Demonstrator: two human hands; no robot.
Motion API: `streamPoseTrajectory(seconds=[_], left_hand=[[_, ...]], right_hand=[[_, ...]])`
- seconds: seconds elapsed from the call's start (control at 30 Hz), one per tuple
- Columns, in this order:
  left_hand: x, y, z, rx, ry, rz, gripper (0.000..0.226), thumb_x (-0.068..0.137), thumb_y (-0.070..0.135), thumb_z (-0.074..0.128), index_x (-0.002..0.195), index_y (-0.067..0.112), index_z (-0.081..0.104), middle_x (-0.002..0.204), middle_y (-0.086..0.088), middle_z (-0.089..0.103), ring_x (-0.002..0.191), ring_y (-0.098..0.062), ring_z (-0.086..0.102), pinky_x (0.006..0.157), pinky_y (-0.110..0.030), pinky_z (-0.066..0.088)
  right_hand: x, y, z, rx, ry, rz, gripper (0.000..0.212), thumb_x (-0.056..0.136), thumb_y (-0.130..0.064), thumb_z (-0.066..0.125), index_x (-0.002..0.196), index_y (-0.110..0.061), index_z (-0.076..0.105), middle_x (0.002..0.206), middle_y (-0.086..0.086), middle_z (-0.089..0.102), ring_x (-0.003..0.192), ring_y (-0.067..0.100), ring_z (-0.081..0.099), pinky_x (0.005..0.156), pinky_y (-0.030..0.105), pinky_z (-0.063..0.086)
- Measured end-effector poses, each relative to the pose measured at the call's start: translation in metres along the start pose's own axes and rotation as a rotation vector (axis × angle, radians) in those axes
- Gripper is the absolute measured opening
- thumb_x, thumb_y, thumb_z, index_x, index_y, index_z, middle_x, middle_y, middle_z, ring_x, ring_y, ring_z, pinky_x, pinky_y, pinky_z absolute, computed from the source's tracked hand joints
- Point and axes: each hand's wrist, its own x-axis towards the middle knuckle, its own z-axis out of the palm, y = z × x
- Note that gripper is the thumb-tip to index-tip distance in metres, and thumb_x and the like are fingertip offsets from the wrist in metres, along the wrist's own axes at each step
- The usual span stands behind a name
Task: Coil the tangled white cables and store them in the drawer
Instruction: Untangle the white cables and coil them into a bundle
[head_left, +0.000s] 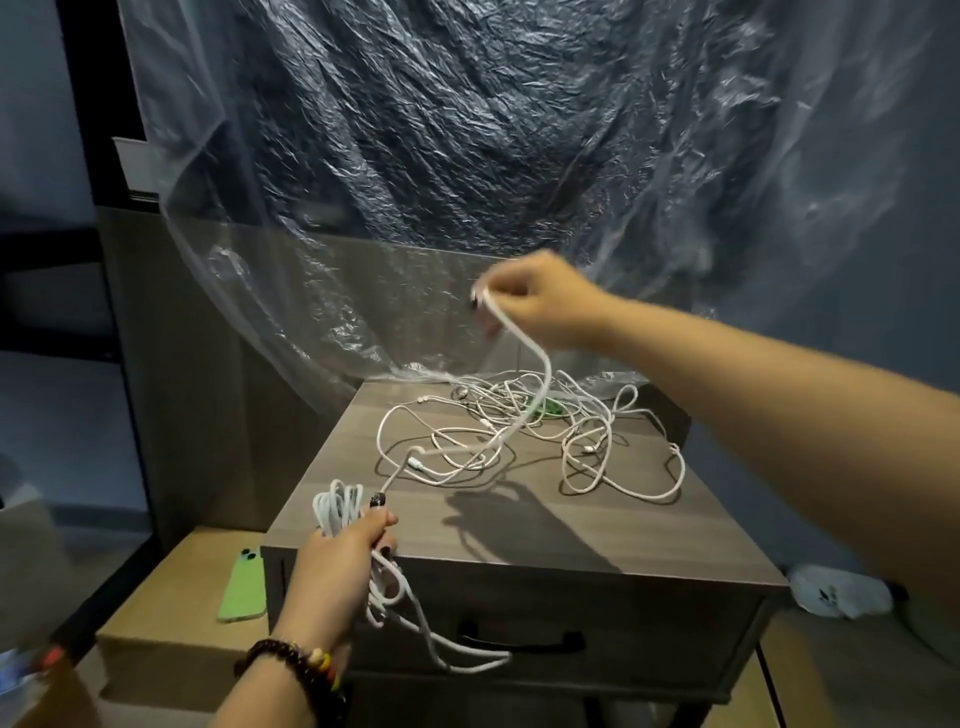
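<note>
1. The tangled cables (540, 431) lie on the surface (597, 525), toward its back.
2. The drawer (519, 642) sits in the front, below the top.
3. The left hand (337, 566) holds a coil (337, 506) at the front left corner.
4. The right hand (535, 301) hangs above the tangle.
5. A phone (243, 584) lies on a box (171, 649) left of the surface.

We see the left hand (340, 558) gripping a coiled bundle (337, 506), the right hand (537, 304) pinching a cable strand (540, 374) above the tangle (524, 436); a drawer (571, 631) seems closed.
</note>
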Motion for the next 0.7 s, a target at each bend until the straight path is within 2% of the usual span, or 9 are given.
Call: streamPoseTrajectory(seconds=[0.07,0.13,0.27,0.3,0.37,0.43,0.5,0.6,0.7], left_hand=[[-0.005,0.001,0.005,-0.005,-0.021,0.011,0.019,0.091,0.015,0.059,0.089,0.0,0.069,0.055,-0.005,0.058,0.053,-0.019,0.05,0.054,-0.03,0.039],[-0.008,0.001,0.007,0.007,-0.048,0.037,0.019,0.093,0.015,0.056,0.091,0.0,0.068,0.054,-0.005,0.059,0.052,-0.019,0.049,0.053,-0.029,0.039],[-0.009,0.005,0.011,0.066,-0.103,0.076,0.02,0.097,0.019,0.051,0.1,0.007,0.067,0.074,-0.008,0.074,0.079,-0.033,0.058,0.066,-0.033,0.045],[-0.008,0.005,0.012,0.059,-0.118,0.076,0.021,0.097,0.019,0.051,0.102,0.006,0.067,0.079,-0.009,0.075,0.085,-0.035,0.06,0.071,-0.035,0.047],[-0.009,0.006,0.012,0.028,-0.169,0.065,0.023,0.098,0.02,0.048,0.107,0.006,0.065,0.087,-0.009,0.075,0.071,-0.032,0.061,0.063,-0.03,0.049],[-0.012,0.006,0.016,-0.041,-0.222,0.039,0.024,0.099,0.021,0.045,0.108,0.006,0.062,0.094,-0.009,0.075,0.044,-0.014,0.049,0.043,-0.019,0.042],[-0.015,0.003,0.022,-0.1,-0.247,0.023,0.024,0.1,0.022,0.043,0.106,0.007,0.061,0.096,-0.009,0.075,0.035,-0.008,0.041,0.037,-0.016,0.037],[-0.02,-0.006,0.032,-0.117,-0.27,0.025,0.025,0.099,0.024,0.045,0.105,0.009,0.064,0.078,-0.004,0.073,0.038,-0.007,0.043,0.043,-0.019,0.038],[-0.028,-0.016,0.038,-0.168,-0.308,0.009,0.026,0.097,0.026,0.048,0.106,0.009,0.064,0.056,0.002,0.051,0.042,-0.008,0.044,0.05,-0.024,0.038]], right_hand=[[-0.024,0.007,0.017,-0.042,-0.197,0.07,0.02,0.096,-0.017,0.055,0.099,-0.007,0.073,0.084,0.006,0.073,0.057,0.0,0.059,0.055,0.016,0.049],[-0.041,0.016,0.021,-0.082,-0.183,0.08,0.018,0.093,-0.017,0.059,0.101,-0.012,0.075,0.09,0.003,0.074,0.077,0.01,0.066,0.073,0.027,0.055],[-0.09,0.015,0.019,0.022,0.296,-0.161,0.028,0.082,0.005,0.059,0.098,-0.012,0.075,0.097,-0.004,0.07,0.092,0.006,0.064,0.086,0.017,0.049],[-0.108,0.017,0.026,0.014,0.339,-0.175,0.033,0.08,0.008,0.055,0.097,-0.011,0.075,0.098,-0.004,0.069,0.094,0.004,0.063,0.087,0.016,0.048],[-0.146,0.027,0.045,0.04,0.258,-0.067,0.045,0.077,0.013,0.049,0.096,-0.018,0.075,0.104,-0.007,0.069,0.101,0.002,0.062,0.09,0.017,0.049],[-0.175,0.041,0.066,0.126,0.137,0.166,0.061,0.075,0.018,0.047,0.098,-0.033,0.071,0.111,-0.013,0.065,0.11,-0.004,0.056,0.099,0.022,0.046],[-0.191,0.051,0.082,0.087,0.059,0.292,0.066,0.076,0.016,0.049,0.108,-0.04,0.064,0.119,-0.016,0.06,0.116,-0.002,0.051,0.106,0.028,0.042],[-0.204,0.05,0.088,-0.195,-0.034,0.329,0.063,0.082,0.005,0.057,0.134,-0.031,0.053,0.132,-0.009,0.055,0.116,0.01,0.053,0.099,0.029,0.047],[-0.215,0.036,0.09,-0.299,0.265,0.19,0.045,0.081,-0.003,0.057,0.123,-0.018,0.064,0.11,-0.002,0.068,0.094,0.016,0.064,0.08,0.031,0.055]])
